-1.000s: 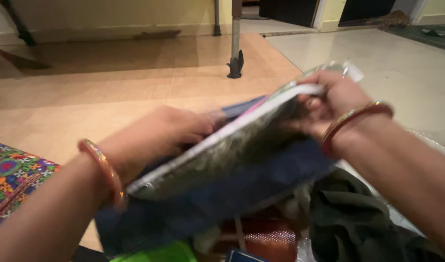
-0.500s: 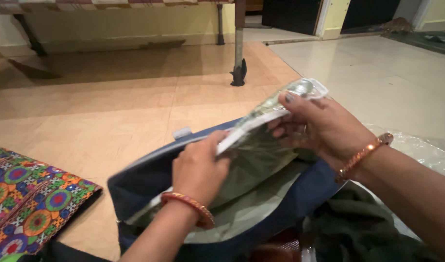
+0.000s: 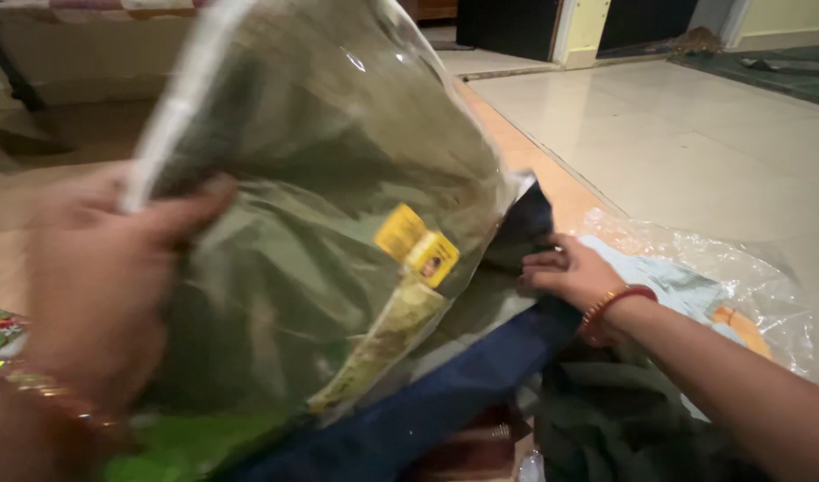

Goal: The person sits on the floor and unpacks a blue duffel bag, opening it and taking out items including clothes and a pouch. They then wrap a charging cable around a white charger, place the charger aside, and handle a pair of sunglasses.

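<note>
Whereas half a second ago both hands pinched the packet low inside the bag, the left hand (image 3: 97,286) alone now grips the clear glossy plastic packet of olive-green folded cloth (image 3: 311,241), lifted close to the camera; its thumb clamps the white-edged left rim, the packet spreading rightward from the fingers. A yellow paper tag (image 3: 417,245) sits on its crinkled face (lower right). The right hand (image 3: 570,272), fingers spread flat and holding nothing, presses the floppy navy-blue fabric bag (image 3: 445,393) beneath them.

Dim warm indoor light, glare on clear plastic, near left hand (image 3: 88,286) motion-blurred.
</note>
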